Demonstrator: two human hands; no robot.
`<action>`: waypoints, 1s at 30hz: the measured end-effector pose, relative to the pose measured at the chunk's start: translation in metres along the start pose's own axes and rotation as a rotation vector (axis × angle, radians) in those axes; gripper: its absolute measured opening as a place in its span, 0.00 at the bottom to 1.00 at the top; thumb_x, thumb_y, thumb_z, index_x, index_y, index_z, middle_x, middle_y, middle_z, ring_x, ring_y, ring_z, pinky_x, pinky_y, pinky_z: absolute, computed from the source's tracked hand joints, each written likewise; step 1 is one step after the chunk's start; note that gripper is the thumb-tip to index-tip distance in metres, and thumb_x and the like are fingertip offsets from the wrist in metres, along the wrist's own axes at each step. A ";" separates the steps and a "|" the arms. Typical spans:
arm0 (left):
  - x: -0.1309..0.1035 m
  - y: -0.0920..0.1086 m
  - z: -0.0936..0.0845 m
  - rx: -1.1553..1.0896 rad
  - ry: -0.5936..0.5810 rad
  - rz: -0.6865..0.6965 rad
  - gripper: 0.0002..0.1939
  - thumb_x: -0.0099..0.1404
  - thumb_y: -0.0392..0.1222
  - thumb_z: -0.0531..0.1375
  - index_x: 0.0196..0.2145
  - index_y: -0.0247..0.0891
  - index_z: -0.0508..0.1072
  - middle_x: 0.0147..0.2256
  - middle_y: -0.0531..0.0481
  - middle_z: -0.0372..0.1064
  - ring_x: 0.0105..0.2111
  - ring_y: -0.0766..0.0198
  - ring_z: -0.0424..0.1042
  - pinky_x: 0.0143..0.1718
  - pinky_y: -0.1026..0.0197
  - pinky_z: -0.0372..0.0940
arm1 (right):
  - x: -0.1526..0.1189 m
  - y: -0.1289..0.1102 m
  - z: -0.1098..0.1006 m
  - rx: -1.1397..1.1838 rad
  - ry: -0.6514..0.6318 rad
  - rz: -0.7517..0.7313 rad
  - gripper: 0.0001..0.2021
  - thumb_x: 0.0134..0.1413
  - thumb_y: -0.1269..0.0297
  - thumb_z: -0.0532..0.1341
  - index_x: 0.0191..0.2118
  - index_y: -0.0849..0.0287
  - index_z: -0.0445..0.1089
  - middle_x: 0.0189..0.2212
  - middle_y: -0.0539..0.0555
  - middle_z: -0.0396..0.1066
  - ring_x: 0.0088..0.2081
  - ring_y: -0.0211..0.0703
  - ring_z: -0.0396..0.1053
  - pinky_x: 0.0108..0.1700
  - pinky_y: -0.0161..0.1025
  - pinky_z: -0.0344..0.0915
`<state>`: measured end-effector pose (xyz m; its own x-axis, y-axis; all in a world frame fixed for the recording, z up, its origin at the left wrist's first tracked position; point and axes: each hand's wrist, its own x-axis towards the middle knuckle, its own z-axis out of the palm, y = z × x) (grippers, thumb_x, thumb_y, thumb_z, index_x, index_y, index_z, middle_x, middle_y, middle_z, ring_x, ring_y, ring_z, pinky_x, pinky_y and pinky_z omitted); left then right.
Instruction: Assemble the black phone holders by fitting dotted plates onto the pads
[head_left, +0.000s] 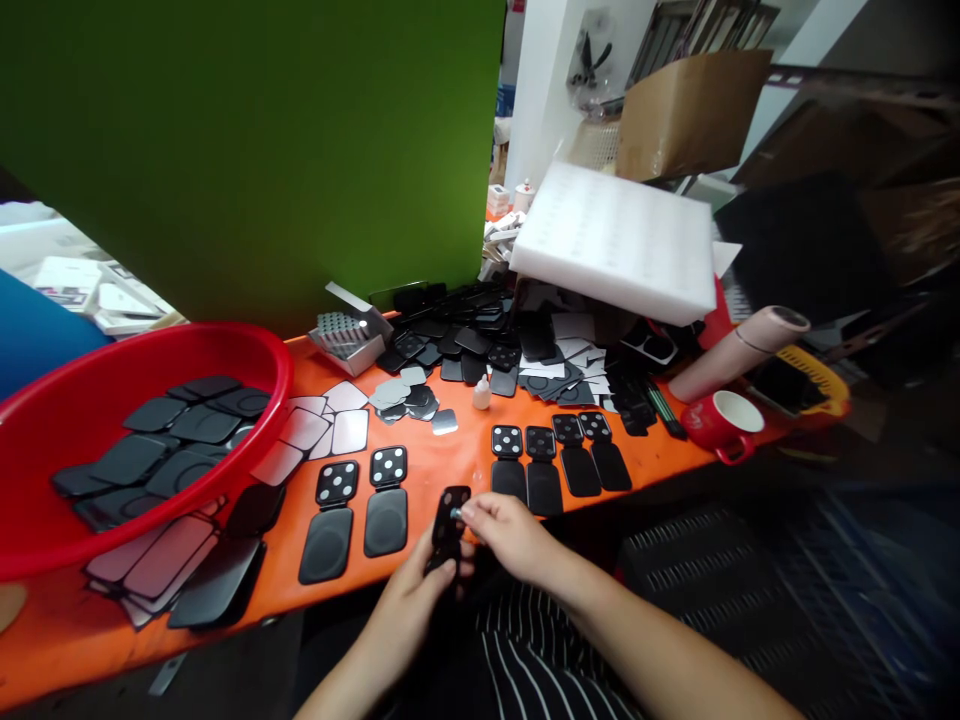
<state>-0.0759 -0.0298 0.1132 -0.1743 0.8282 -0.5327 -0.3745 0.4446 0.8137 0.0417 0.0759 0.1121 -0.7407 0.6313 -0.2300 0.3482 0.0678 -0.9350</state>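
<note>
My left hand (pixel 401 612) is closed around a black hinged panel (pixel 453 496) at the table's front edge. Its square upper plate carries round spots. Over that plate, my right hand (pixel 514 537) pinches a small silvery-blue piece (pixel 456 513), too small to name. To the left lie two similar hinged panels (pixel 326 545), their square halves bearing light round discs. Several more hinged panels (pixel 543 487) stand in a row on the right. Beyond my hands is a small white dropper bottle (pixel 481 393).
A red basin (pixel 281 375) of black plates stands left on the orange table (pixel 450 455). Near the green partition (pixel 300 150) sits an open box of small cylinders (pixel 349 335), with heaped black parts (pixel 472 340) beside it. A red mug (pixel 705 425) and pink flask (pixel 739 350) stand right.
</note>
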 end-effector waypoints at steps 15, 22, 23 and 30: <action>0.001 0.000 0.000 0.350 0.130 0.227 0.21 0.57 0.41 0.55 0.50 0.43 0.64 0.51 0.47 0.61 0.53 0.53 0.56 0.55 0.56 0.47 | -0.005 -0.009 0.006 -0.428 0.131 -0.121 0.14 0.58 0.61 0.45 0.31 0.60 0.64 0.28 0.54 0.66 0.30 0.39 0.64 0.32 0.35 0.57; 0.000 0.004 -0.004 -0.085 -0.024 -0.116 0.30 0.58 0.43 0.54 0.57 0.41 0.49 0.50 0.43 0.63 0.44 0.50 0.67 0.42 0.52 0.63 | 0.007 -0.009 -0.005 0.079 0.046 -0.034 0.17 0.59 0.56 0.44 0.33 0.60 0.64 0.22 0.49 0.62 0.23 0.33 0.61 0.26 0.30 0.56; 0.001 0.001 -0.003 0.023 0.012 -0.045 0.32 0.58 0.43 0.54 0.58 0.41 0.47 0.52 0.43 0.61 0.47 0.51 0.65 0.45 0.52 0.61 | 0.007 -0.012 -0.005 0.000 0.087 -0.081 0.15 0.58 0.58 0.45 0.32 0.60 0.64 0.24 0.49 0.64 0.27 0.34 0.62 0.29 0.31 0.56; 0.003 -0.005 -0.004 0.746 0.130 0.235 0.26 0.63 0.42 0.46 0.58 0.46 0.46 0.55 0.45 0.56 0.52 0.54 0.58 0.52 0.49 0.50 | 0.003 -0.021 0.004 -0.538 0.181 -0.204 0.11 0.58 0.64 0.46 0.31 0.60 0.63 0.28 0.54 0.65 0.30 0.39 0.61 0.33 0.36 0.55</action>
<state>-0.0785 -0.0312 0.1067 -0.2955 0.9026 -0.3130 0.3867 0.4126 0.8248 0.0299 0.0733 0.1302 -0.7303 0.6823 0.0334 0.4858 0.5532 -0.6767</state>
